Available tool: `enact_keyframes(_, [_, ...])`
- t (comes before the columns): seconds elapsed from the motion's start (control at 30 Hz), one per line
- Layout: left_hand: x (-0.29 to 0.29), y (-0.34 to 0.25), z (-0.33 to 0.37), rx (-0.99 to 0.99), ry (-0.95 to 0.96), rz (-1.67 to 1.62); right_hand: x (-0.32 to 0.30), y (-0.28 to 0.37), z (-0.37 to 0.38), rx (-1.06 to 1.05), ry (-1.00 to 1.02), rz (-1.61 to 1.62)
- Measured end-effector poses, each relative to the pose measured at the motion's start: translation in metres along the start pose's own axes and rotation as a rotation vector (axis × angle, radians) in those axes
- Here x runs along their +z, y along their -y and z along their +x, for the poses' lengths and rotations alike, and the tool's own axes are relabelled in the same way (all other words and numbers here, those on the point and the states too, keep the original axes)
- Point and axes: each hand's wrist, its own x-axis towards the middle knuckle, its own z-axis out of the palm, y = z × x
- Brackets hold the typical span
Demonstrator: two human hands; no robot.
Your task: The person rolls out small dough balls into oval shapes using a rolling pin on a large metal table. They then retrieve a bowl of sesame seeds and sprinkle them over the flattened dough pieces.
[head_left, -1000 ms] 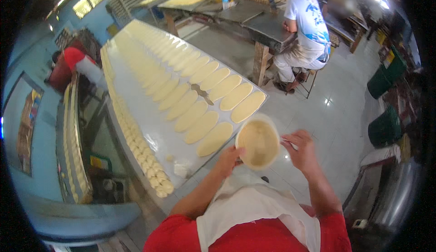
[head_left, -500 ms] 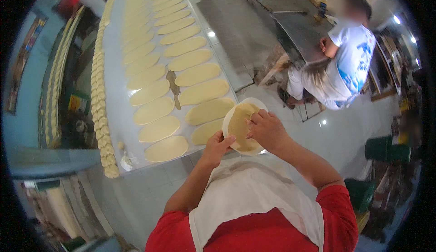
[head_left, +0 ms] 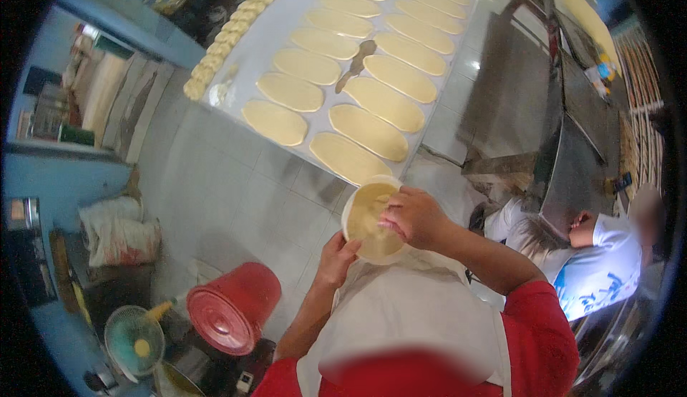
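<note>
My left hand (head_left: pixel 336 259) grips the near left side of a white round bowl (head_left: pixel 348 214), its thumb at the rim. In the bowl lies a beige-yellow filling (head_left: pixel 367 214), too blurred to name. My right hand (head_left: pixel 415 218) reaches in over the bowl's right rim, fingers curled together at the filling; whatever they may hold is hidden. Just beyond the bowl, flat oval dough pieces (head_left: pixel 351 157) lie in two rows on a pale table (head_left: pixel 247 85). Between the rows is an irregular brown patch (head_left: pixel 356 66).
A braided-looking strip of dough (head_left: pixel 229 42) runs along the table's left edge. At lower left stand a red lidded bucket (head_left: pixel 236 307) and a mesh strainer (head_left: pixel 134 340). A seated person (head_left: pixel 601 261) is at right, beside a dark metal-topped table (head_left: pixel 580 182).
My view has swung left, bringing the red bucket in and shifting the dough table up and right. The bowl stays in my left hand; my right hand has moved over its filling.
</note>
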Motion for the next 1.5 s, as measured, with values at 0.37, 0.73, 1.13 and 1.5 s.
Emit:
enact_keyframes(0.37, [-0.057,0.046,-0.066,0.285,-0.412,-0.278,0.075,-0.086,0.071,-0.114,-0.044,-0.208])
enact_keyframes(0.73, [-0.065,-0.025,-0.01,0.308,-0.296,-0.193,0.019,-0.104,0.08,0.156,-0.206,-0.2])
enact_keyframes(1.13, [0.002,-0.026,0.038,0.212,-0.205,-0.177,0.029,-0.031,0.092,-0.387,0.317,-0.289])
enact_keyframes(1.5, [0.071,-0.015,0.059,0.398,-0.41,-0.261,-0.039,-0.19,0.108,-0.08,0.041,-0.016])
